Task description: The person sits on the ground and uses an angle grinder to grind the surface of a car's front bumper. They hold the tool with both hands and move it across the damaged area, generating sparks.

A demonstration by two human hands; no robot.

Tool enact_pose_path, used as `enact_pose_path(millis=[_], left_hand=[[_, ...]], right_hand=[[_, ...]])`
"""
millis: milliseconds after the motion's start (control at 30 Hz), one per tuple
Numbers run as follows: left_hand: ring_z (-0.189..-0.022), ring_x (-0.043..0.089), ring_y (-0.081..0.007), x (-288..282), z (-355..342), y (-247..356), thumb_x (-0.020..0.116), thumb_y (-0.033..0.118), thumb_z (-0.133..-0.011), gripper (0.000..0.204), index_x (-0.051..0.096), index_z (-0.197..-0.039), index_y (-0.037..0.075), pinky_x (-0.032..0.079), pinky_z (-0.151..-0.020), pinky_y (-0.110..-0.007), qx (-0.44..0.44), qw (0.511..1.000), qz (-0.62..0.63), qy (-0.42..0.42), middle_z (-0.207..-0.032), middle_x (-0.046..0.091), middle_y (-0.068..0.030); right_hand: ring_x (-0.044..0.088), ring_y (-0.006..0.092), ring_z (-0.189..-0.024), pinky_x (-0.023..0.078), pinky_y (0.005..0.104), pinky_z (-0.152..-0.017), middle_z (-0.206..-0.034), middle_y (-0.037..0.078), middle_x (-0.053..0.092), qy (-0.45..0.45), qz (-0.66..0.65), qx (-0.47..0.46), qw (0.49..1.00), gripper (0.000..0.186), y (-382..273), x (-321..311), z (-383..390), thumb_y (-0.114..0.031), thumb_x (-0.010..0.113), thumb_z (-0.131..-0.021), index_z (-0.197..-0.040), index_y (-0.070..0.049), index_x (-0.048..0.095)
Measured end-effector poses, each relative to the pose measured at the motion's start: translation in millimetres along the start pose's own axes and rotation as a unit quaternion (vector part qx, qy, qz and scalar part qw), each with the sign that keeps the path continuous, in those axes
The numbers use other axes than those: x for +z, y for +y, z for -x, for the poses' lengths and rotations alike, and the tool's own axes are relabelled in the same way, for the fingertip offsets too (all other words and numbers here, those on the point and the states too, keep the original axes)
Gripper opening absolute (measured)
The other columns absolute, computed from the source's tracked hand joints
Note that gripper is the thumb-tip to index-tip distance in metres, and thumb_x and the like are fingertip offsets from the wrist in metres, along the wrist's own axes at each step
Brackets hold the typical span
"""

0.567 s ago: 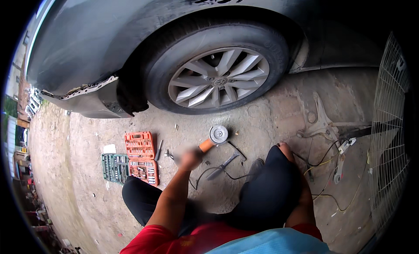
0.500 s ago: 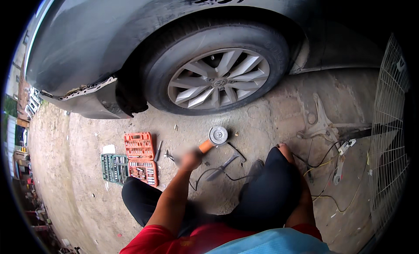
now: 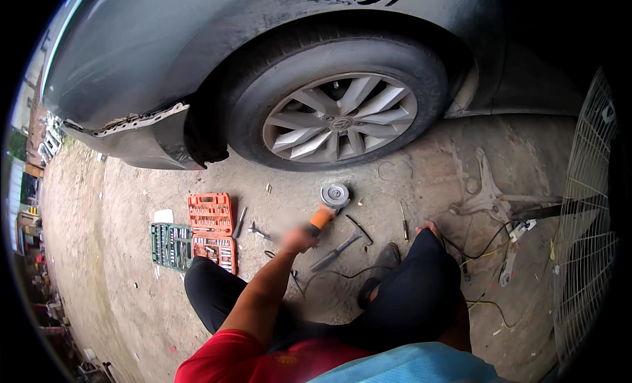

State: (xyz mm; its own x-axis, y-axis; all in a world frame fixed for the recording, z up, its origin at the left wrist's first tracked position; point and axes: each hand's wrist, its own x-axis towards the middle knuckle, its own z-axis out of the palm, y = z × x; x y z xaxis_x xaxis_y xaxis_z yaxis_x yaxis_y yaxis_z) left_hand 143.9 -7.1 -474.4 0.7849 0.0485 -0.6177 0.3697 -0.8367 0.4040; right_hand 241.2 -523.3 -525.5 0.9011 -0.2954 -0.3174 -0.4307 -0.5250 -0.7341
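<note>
My left hand [image 3: 299,239], blurred, is closed round the orange body of an angle grinder [image 3: 322,217]. The grinder's round grey disc end points away from me, toward the car wheel [image 3: 341,123], and stays apart from the tyre. Just right of the grinder a hammer [image 3: 334,252] lies on the ground, with a thin dark bent rod [image 3: 359,230] by its head. My right hand [image 3: 431,227] rests at my right knee, its fingers mostly hidden. Left of that knee lies a slim screwdriver [image 3: 404,222].
Opened orange [image 3: 210,212] and green [image 3: 172,246] socket sets lie at left, near a dark-handled tool [image 3: 239,222] and a small metal tool [image 3: 259,233]. A metal suspension arm [image 3: 487,185], cables [image 3: 490,302] and a wire rack [image 3: 582,218] are at right. The car's bumper edge [image 3: 141,123] is ragged.
The whole view has shifted slightly. My left hand and the grinder have moved a little right. The screwdriver beside my right knee shows now and did not before.
</note>
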Motion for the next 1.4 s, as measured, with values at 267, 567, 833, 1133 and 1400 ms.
enact_pose_path(millis=[267, 567, 833, 1133, 1400], left_hand=[[-0.074, 0.068, -0.0186, -27.6, 58.5, 2.3, 0.084, 0.029, -0.088, 0.031, 0.077, -0.095, 0.000, 0.055, -0.068, -0.038, -0.004, 0.970, 0.239, 0.039, -0.087, 0.072, -0.0095], [-0.069, 0.071, -0.0215, -200.1, 233.9, 98.9, 0.082, 0.032, -0.091, 0.039, 0.074, -0.110, -0.001, 0.058, -0.064, -0.039, 0.106, 0.927, 0.358, -0.045, -0.087, 0.073, -0.0095], [-0.094, 0.074, -0.0237, -195.8, 300.6, 100.1, 0.084, 0.032, -0.086, 0.063, 0.061, -0.135, 0.000, 0.063, -0.081, -0.038, 0.272, 0.766, 0.566, -0.134, -0.114, 0.070, -0.0105], [-0.091, 0.072, -0.0190, -150.9, 299.9, 99.4, 0.093, 0.031, -0.083, 0.063, 0.064, -0.129, -0.002, 0.060, -0.083, -0.036, 0.230, 0.893, 0.384, 0.040, -0.110, 0.073, -0.0099], [-0.092, 0.070, -0.0174, -145.9, 284.5, 90.6, 0.092, 0.032, -0.082, 0.063, 0.064, -0.128, -0.001, 0.058, -0.085, -0.037, 0.351, 0.835, 0.393, 0.159, -0.103, 0.074, -0.0073]], right_hand=[[0.071, 0.0140, -0.094, 0.056, 0.0318, -0.084, -0.102, 0.008, 0.078, -0.196, -0.161, -0.156, 0.955, 0.029, -236.4, -60.5, 53.2, -0.019, 0.074, -0.106, -0.123, 0.004, 0.072], [0.073, 0.0241, -0.093, 0.057, 0.0391, -0.086, -0.097, 0.013, 0.079, -0.454, 0.377, -0.343, 0.731, 0.058, -465.4, -85.8, 240.4, -0.054, 0.078, -0.101, -0.108, 0.004, 0.078], [0.073, 0.0287, -0.119, 0.058, 0.0462, -0.108, -0.123, 0.016, 0.075, -0.540, -0.350, -0.106, 0.758, 0.061, -450.0, -5.8, 325.9, -0.045, 0.086, -0.096, -0.135, -0.002, 0.066], [0.074, 0.0261, -0.103, 0.062, 0.0433, -0.100, -0.110, 0.017, 0.074, -0.379, -0.411, -0.145, 0.816, 0.042, -407.7, 34.9, 327.7, -0.023, 0.081, -0.095, -0.125, 0.000, 0.065], [0.074, 0.0262, -0.102, 0.062, 0.0442, -0.097, -0.109, 0.015, 0.073, -0.436, -0.522, -0.096, 0.727, 0.053, -432.5, 31.8, 355.5, -0.025, 0.088, -0.092, -0.133, -0.002, 0.061]])
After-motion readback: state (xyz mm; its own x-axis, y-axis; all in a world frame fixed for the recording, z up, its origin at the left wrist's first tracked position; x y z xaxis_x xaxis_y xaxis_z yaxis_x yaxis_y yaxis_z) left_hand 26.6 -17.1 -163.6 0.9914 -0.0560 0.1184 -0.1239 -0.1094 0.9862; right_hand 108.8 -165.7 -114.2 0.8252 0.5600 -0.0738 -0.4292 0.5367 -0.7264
